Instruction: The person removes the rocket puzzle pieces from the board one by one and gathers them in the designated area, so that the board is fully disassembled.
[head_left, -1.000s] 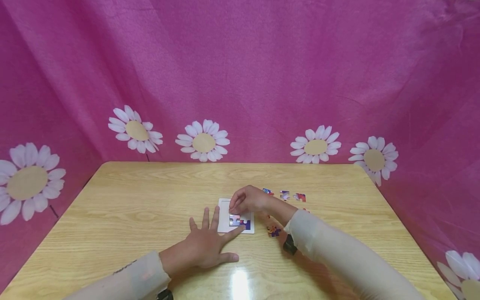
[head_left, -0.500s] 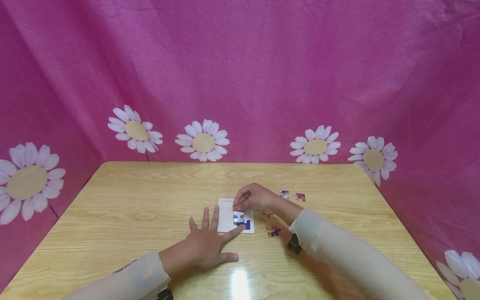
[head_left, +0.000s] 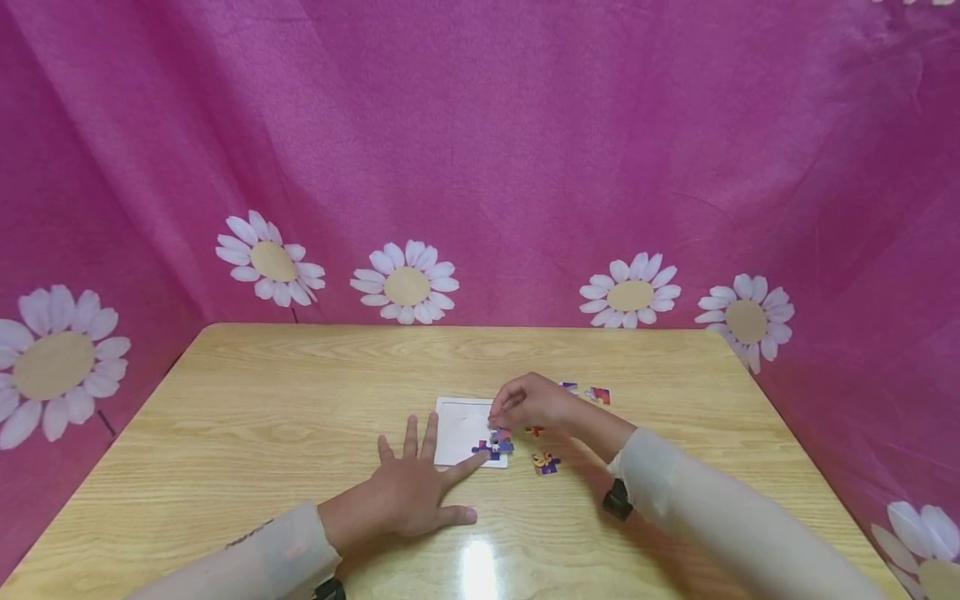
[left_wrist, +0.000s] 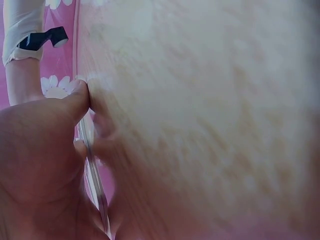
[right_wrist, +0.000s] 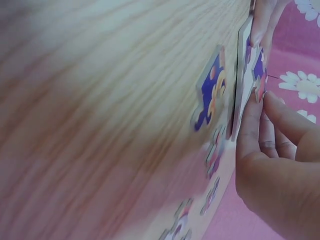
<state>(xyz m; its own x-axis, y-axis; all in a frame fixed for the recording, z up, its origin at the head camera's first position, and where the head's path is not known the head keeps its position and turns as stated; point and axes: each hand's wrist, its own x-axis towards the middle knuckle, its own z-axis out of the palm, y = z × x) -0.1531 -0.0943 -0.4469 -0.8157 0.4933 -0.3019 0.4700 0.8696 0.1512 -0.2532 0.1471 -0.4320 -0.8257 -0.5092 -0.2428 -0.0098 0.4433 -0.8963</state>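
Note:
A small white puzzle tray (head_left: 454, 432) lies on the table near the middle. My left hand (head_left: 411, 493) rests on the table with fingers spread straight, one fingertip over purple puzzle pieces (head_left: 481, 449) at the tray's lower right. Between thumb and fingers, my right hand (head_left: 534, 402) pinches a purple and pink puzzle piece (right_wrist: 259, 72) by its edge. The held piece is over the tray's right side, tilted off the surface in the right wrist view. Whether it touches the tray, I cannot tell. In the left wrist view my left thumb (left_wrist: 77, 97) shows beside the blurred tabletop.
Loose puzzle pieces lie right of the tray: an orange and purple piece (head_left: 547, 463), a small red piece (head_left: 535, 431) partly behind the right hand, and a red piece (head_left: 599, 395) farther back. A pink flowered curtain (head_left: 480, 167) hangs behind the wooden table (head_left: 300, 400).
My right hand has moved right with the pinched puzzle piece, from the tray's middle to its right side. The piece has turned. My left hand has stayed in place.

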